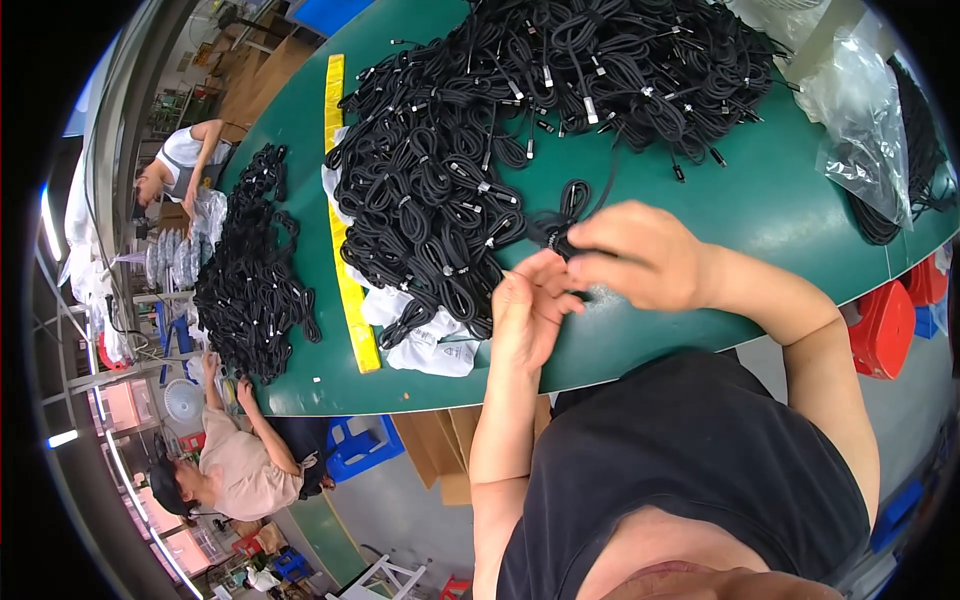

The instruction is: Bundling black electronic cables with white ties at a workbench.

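Green table [760,215] bare near front edge; right hand [640,255] fingers pinch coiled black cable [562,215], left hand [530,310] fingers loosely open beside.

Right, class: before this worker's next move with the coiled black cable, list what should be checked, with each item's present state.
1. Coiled cable in hand: ok, the right hand pinches it at its lower end.
2. Left hand in support: ok, fingertips meet the right hand at the cable.
3. Coil tidy: ok, its loops lie together on the green table.
4. Tie fastened around the coil: cannot tell, fingers hide it.
5. Clear of the big cable pile: not ok, the coil lies right beside it.
6. Plastic bag clear of the hands: ok.
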Tool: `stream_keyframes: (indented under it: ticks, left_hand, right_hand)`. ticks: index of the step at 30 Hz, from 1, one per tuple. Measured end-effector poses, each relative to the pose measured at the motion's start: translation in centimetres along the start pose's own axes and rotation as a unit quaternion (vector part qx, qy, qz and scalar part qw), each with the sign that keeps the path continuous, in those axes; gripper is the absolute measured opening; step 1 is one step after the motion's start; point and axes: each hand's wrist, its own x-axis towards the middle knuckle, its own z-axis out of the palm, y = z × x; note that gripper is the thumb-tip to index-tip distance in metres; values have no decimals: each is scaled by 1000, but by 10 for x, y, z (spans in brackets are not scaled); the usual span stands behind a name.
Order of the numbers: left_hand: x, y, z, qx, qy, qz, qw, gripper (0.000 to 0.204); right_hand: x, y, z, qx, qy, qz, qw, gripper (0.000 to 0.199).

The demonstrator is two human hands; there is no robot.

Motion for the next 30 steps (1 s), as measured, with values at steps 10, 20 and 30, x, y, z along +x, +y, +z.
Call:
stream_keyframes:
  ticks: [10, 20, 30]
  left_hand:
    - [-1, 5, 20, 6, 42, 47, 998, 41]
    - [1, -16, 23, 148, 84, 53, 984, 49]
    - [4, -18, 25, 130, 99, 74, 984, 48]
  right_hand:
    - [-3, -19, -4, -60, -68, 87, 992, 29]
    - [-11, -29, 5, -19, -83, 184, 979, 14]
    - [-8, -32, 0, -40, -170, 218, 960, 13]
